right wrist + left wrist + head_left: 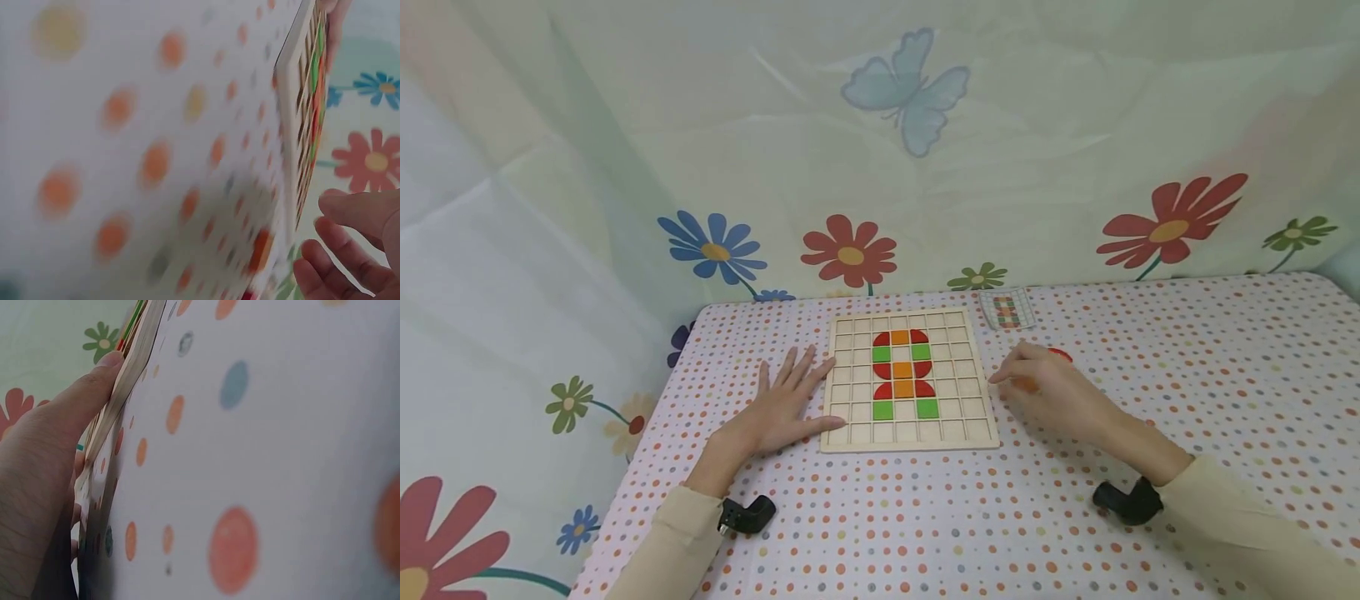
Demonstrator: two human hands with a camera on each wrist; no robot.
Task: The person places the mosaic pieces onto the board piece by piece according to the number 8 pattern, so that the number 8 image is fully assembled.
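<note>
A wooden grid board (857,437) lies on the table with red, orange and green pieces set in its middle columns. The red quarter-round pieces flank orange squares (900,337); green squares (883,410) sit among them. My left hand (778,412) is spread at the board's left side, its thumb resting on the lower left corner and its fingertips by the left edge. Just off the right edge is my right hand (1048,392), fingers loosely bent, with nothing seen between thumb and fingertips in the right wrist view. Below it on the table is an orange piece (260,251), partly hidden in the head view.
A small pattern card (1007,309) lies beyond the board's upper right corner. A red piece (1061,355) shows behind my right hand. The dotted tablecloth (880,525) covers the table, and a flowered cloth (1000,208) hangs along its back edge.
</note>
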